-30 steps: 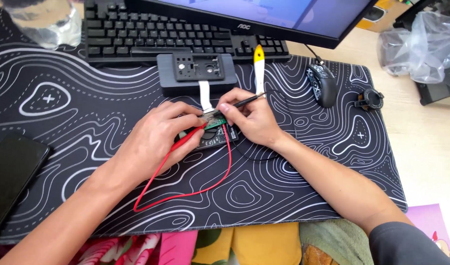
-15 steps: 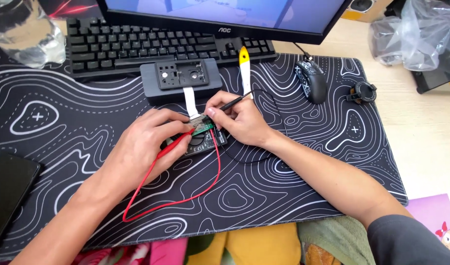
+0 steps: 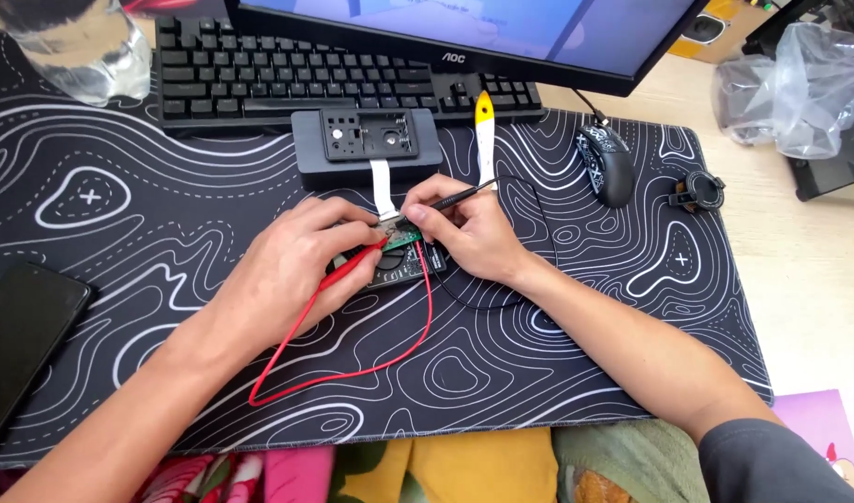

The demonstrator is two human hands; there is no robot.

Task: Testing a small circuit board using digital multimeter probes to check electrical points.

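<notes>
My left hand (image 3: 292, 265) grips a red test probe (image 3: 352, 268), its tip on a small green circuit board (image 3: 406, 237). A red lead (image 3: 352, 373) loops from it over the mat. My right hand (image 3: 464, 228) pinches a black test probe (image 3: 450, 197) onto the same board; its black lead (image 3: 539, 233) curls to the right. The board lies over a dark meter (image 3: 399, 270), mostly hidden by my hands. A white ribbon cable (image 3: 384, 191) runs from the board to a dark grey box (image 3: 366, 144).
A black desk mat (image 3: 585, 335) with white contour lines covers the desk. Behind are a black keyboard (image 3: 259, 79), a monitor (image 3: 501, 28), a yellow-and-white tool (image 3: 485, 135), a mouse (image 3: 609, 163), a small round black part (image 3: 699, 191), a plastic bag (image 3: 809, 88). A phone (image 3: 22, 335) lies left.
The view has shifted slightly, so everything sits a little lower in the picture. Both hands stay on the board with their probes; the red lead's loop lies much the same.
</notes>
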